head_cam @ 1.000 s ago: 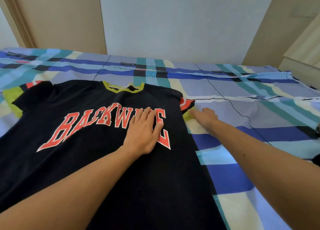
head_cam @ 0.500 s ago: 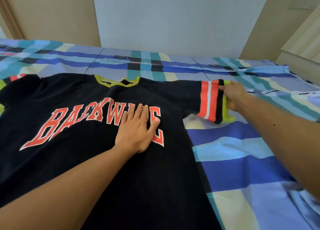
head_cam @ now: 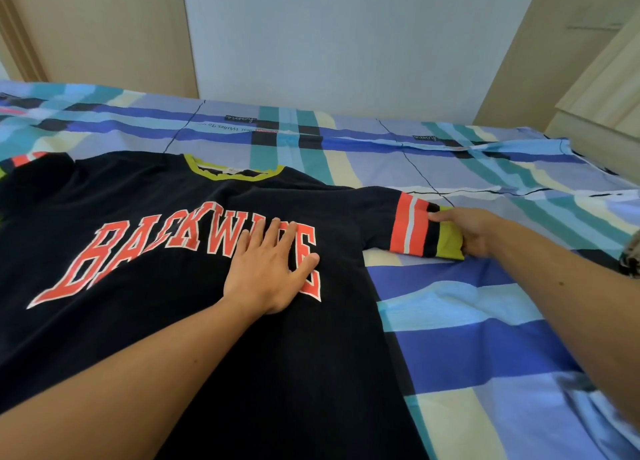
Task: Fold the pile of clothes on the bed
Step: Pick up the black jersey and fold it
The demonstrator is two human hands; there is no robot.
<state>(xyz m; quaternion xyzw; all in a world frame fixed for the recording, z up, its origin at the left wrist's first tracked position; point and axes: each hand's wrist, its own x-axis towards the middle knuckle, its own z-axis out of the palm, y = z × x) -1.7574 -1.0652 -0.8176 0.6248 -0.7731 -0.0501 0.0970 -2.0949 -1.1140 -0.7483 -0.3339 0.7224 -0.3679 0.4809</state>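
the left hand (head_cam: 273, 269) is laid flat, fingers spread, on the black short-sleeved t-shirt (head_cam: 173, 338) at frame centre, seemingly to pin it to the blue plaid bedsheet (head_cam: 467, 321). the right hand (head_cam: 476, 233) is closed on the orange-striped, lime-cuffed sleeve (head_cam: 415, 229) at centre right, apparently to flatten it. the red lettering (head_cam: 138, 248) reads "backw", the rest being partly covered.

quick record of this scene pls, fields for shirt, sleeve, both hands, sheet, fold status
shirt: black t-shirt, front up, red lettering, lying flat on the bedsheet
sleeve: striped sleeve stretched out flat toward the person's right
left hand: left hand flat, fingers spread, pressing on the lettering
right hand: right hand pinching the sleeve's yellow-green end
sheet: plaid in blue, teal and cream
fold status: no fold made yet
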